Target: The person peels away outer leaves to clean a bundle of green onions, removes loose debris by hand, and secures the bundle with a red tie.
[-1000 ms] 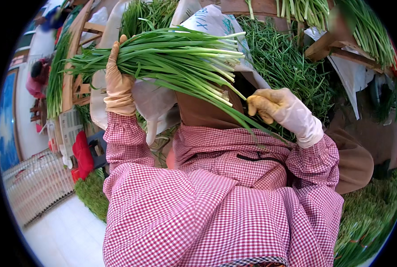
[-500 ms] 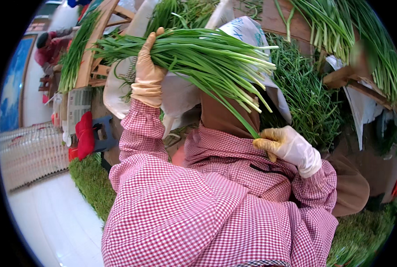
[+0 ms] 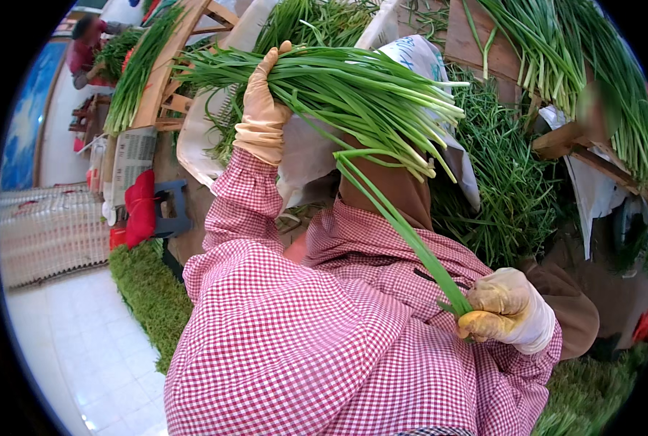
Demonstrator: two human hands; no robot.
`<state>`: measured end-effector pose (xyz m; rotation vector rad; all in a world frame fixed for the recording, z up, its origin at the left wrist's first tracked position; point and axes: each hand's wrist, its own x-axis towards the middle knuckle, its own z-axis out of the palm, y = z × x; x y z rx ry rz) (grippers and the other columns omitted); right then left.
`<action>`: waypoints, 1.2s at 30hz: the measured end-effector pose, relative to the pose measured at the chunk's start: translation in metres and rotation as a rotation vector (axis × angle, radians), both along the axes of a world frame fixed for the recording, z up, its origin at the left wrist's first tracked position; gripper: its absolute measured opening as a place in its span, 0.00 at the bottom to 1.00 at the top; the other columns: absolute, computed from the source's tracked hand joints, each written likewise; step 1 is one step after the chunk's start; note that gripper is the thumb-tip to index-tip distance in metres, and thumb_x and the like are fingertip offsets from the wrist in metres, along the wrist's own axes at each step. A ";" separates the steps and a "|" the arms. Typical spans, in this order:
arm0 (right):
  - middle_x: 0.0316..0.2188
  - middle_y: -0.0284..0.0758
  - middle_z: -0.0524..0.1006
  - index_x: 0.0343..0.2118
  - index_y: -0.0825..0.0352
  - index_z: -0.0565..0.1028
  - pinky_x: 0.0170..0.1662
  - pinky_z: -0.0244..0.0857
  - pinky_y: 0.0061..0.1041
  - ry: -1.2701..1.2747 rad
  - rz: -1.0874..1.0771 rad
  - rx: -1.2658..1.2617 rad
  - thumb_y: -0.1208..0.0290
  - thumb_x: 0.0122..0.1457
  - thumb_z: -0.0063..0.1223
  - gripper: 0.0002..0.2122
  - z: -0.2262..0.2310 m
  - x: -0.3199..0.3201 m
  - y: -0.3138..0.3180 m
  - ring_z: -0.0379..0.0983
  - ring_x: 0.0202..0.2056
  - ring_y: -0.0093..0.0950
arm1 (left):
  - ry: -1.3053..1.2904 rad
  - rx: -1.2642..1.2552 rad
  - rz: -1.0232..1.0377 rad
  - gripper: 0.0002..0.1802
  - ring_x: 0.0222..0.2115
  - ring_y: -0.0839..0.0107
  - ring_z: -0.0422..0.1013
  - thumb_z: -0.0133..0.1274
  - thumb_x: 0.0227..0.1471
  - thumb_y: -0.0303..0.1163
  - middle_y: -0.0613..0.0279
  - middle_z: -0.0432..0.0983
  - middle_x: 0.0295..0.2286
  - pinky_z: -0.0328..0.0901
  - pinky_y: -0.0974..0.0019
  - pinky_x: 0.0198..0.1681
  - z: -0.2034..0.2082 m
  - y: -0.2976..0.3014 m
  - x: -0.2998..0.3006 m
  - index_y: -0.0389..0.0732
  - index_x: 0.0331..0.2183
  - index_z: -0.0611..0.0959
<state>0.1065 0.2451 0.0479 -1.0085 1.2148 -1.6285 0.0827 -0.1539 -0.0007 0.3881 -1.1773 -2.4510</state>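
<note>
Clearly, both gloved hands have greens in them. The left hand (image 3: 266,105) is up at the leafy end of a thick bunch of greens (image 3: 367,98), its fingers wrapped around the leaves, though most of them are hidden behind the bunch. The bunch lies roughly level in front of the person, pale stalk ends pointing right, above a white sack (image 3: 313,156) and the person's brown-clothed knee.

The right hand (image 3: 509,309), lower and nearer the body, has its fingers curled tightly around the end of a few long leaves (image 3: 415,240). These slant up and left across the checked sleeve and shirt (image 3: 287,341); their far end folds over just below the bunch, and I cannot tell whether the 2 touch.

The bunch looks light and springy: the pale ends seem the firmer part, the leaves soft, bendy and easy to bruise, perhaps slick if damp. A loose, full-hand wrap where the left hand sits should suit it, while single leaves call for a pinch near the end.

Right of the bunch spreads a heap of loose greens (image 3: 505,174); farther up lie more stalks (image 3: 549,58) on a wooden stand (image 3: 560,139).
</note>
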 end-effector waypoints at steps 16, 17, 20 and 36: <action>0.43 0.36 0.69 0.49 0.65 0.64 0.32 0.69 0.19 0.838 -0.771 0.327 0.66 0.53 0.49 0.20 0.019 -0.178 -0.085 0.70 0.41 0.26 | -0.015 0.035 0.052 0.11 0.34 0.63 0.71 0.46 0.50 0.31 0.51 0.73 0.33 0.68 0.62 0.39 0.003 -0.003 0.011 0.35 0.34 0.75; 0.37 0.37 0.72 0.45 0.66 0.67 0.37 0.67 0.19 0.782 -0.734 0.277 0.68 0.53 0.50 0.16 0.019 -0.160 -0.077 0.70 0.38 0.26 | 0.003 0.052 0.030 0.11 0.34 0.63 0.71 0.46 0.50 0.31 0.51 0.73 0.33 0.68 0.62 0.40 0.002 0.002 0.006 0.35 0.34 0.76; 0.33 0.36 0.74 0.42 0.65 0.71 0.43 0.64 0.20 0.536 -0.745 0.180 0.62 0.50 0.54 0.17 -0.013 -0.106 -0.079 0.70 0.39 0.26 | 0.020 0.067 0.042 0.10 0.35 0.63 0.70 0.47 0.50 0.31 0.52 0.73 0.33 0.67 0.62 0.41 0.003 0.005 0.006 0.35 0.33 0.76; 0.40 0.41 0.71 0.39 0.65 0.71 0.45 0.61 0.27 0.847 -0.907 0.110 0.65 0.49 0.54 0.14 -0.004 -0.095 -0.131 0.67 0.41 0.33 | 0.073 0.106 0.134 0.05 0.33 0.65 0.70 0.48 0.49 0.29 0.58 0.74 0.28 0.69 0.61 0.38 0.019 0.012 0.003 0.38 0.28 0.76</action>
